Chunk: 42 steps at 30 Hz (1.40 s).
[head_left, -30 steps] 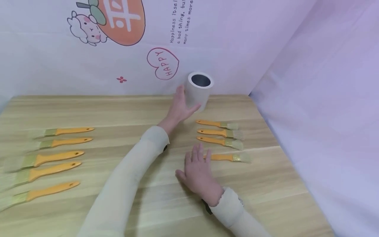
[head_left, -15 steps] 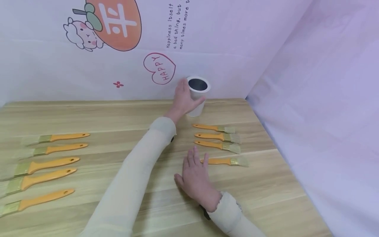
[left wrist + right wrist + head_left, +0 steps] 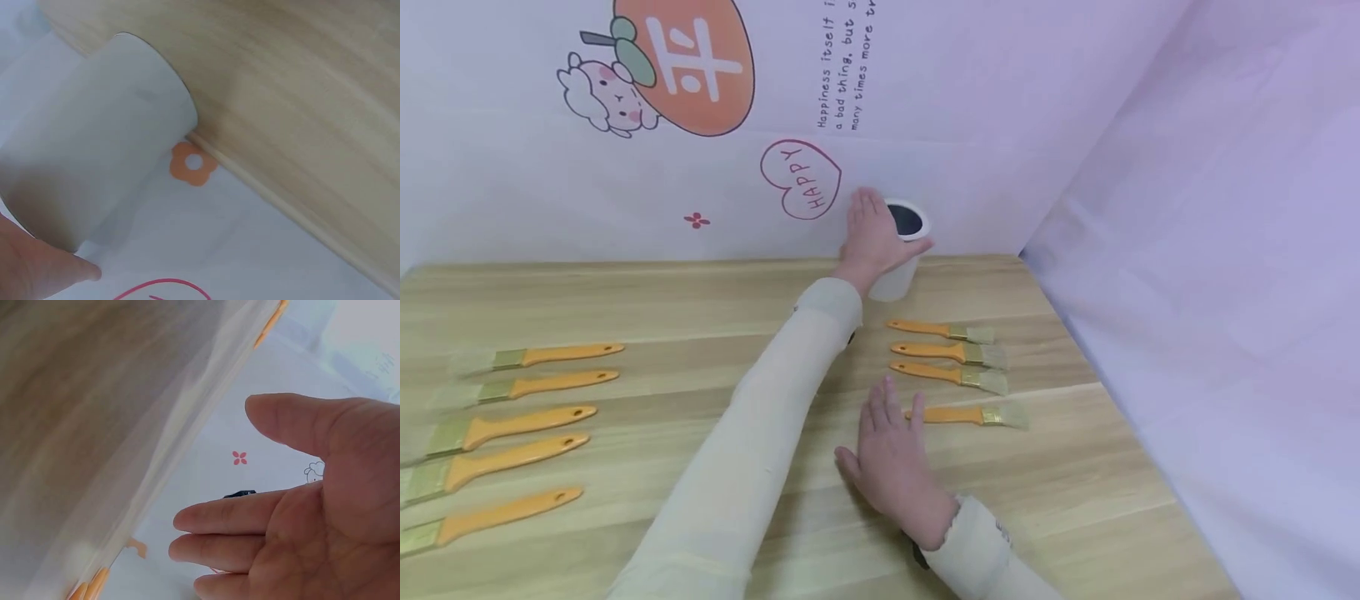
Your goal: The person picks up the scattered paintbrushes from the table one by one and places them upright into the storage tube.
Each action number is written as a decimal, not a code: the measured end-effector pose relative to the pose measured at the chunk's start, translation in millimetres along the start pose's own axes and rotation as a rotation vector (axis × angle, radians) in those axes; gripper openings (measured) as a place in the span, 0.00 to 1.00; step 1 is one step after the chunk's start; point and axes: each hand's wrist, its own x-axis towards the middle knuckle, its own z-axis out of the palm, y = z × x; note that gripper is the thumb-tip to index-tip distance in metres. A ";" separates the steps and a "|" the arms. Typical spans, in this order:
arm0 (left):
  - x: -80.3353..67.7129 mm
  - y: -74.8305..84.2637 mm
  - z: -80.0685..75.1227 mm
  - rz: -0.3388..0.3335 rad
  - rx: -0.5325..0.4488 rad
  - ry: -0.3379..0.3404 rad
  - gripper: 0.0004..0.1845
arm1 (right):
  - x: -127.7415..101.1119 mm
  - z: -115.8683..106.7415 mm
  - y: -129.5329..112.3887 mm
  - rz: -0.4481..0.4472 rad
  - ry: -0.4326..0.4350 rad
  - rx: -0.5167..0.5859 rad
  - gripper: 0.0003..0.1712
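Observation:
A white cylindrical cup with a dark inside stands upright near the back edge of the wooden table. My left hand is at its left side near the rim, hiding part of it, with fingers straight and thumb stretched across in front. In the left wrist view, part of that hand shows close to the end of the cup, and no grip around it is visible. My right hand is flat with spread fingers, beside the handle end of a paintbrush. Its palm holds nothing in the right wrist view.
Several orange-handled paintbrushes lie in a column on the left. Above the one by my right hand lie 3 more brushes. A printed white cloth hangs behind the table, with another sheet at the right.
My left hand has moved up and right along the cup, from its side toward the rim. The cup stays in about the same place. My right hand has hardly moved; the head view has shifted slightly.

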 end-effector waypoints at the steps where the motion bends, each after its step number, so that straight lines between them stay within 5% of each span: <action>1: 0.7 1.0 -1.5 -0.005 0.008 -0.009 0.69 | 0.0 -0.2 -0.8 -0.001 0.005 -0.009 0.41; 7: 5.4 3.5 -7.5 -0.045 0.049 -0.018 0.68 | 2.0 -3.5 -4.9 0.004 0.001 -0.010 0.42; 15: 2.2 -11.8 -19.6 -0.069 0.167 0.033 0.64 | 4.8 -10.2 -16.6 -0.031 -0.033 -0.029 0.41; 20: -1.7 -19.2 -25.4 -0.075 0.131 -0.002 0.64 | 5.0 -12.3 -22.4 -0.023 -0.065 -0.024 0.42; 29: -8.7 -23.0 -25.4 0.011 0.165 -0.030 0.63 | 2.6 -11.5 -21.1 -0.003 -0.053 -0.005 0.42; 42: -38.2 -26.7 -30.7 0.128 0.157 -0.157 0.58 | 2.1 -5.3 -9.6 0.057 -0.054 0.022 0.43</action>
